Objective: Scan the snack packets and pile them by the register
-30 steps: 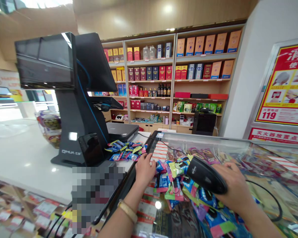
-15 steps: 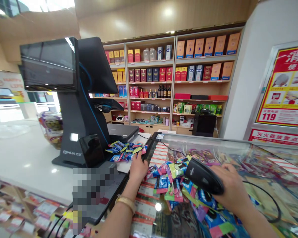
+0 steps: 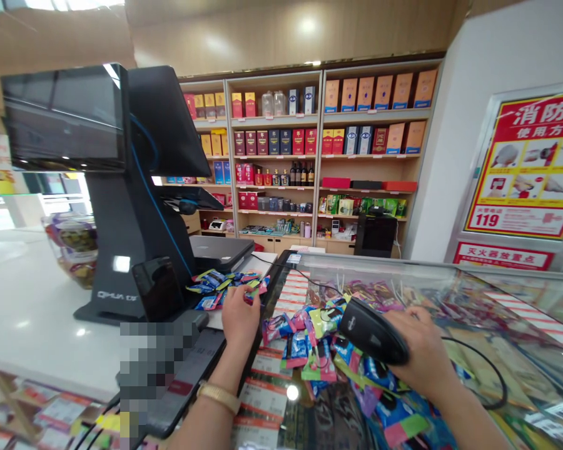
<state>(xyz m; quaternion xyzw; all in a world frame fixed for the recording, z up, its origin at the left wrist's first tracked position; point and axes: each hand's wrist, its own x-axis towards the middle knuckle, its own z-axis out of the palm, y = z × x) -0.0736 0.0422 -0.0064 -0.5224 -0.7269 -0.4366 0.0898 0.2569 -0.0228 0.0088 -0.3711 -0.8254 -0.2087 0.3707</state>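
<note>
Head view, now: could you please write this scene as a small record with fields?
Left hand: at the smaller packet pile, grip unclear
Right hand: holding a black scanner
Larger packet pile: on the glass counter
Register: on the white counter
Background: shelves with boxes and bottles

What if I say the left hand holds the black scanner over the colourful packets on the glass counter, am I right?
Not quite: the head view shows the right hand holding the black scanner over the colourful packets on the glass counter.
</note>
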